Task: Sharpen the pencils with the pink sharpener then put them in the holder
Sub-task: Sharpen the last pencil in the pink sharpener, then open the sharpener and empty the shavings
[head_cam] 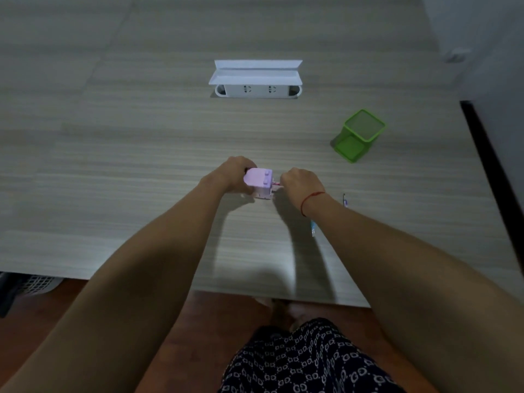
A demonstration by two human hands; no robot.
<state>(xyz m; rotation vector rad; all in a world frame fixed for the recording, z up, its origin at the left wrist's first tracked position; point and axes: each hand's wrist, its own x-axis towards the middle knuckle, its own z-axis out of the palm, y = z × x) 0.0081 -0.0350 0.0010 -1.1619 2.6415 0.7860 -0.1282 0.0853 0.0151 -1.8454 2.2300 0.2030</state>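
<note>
Left hand steadying pink sharpener, right hand pinching pencil, green holder apart

Pink sharpener, green mesh holder, white socket box. The table is pale grey woodgrain. Red wrist string; dark cloth with white repeating print.

On the desk, the sharpener sits centre, the holder behind and right, the socket box farther back.
</note>
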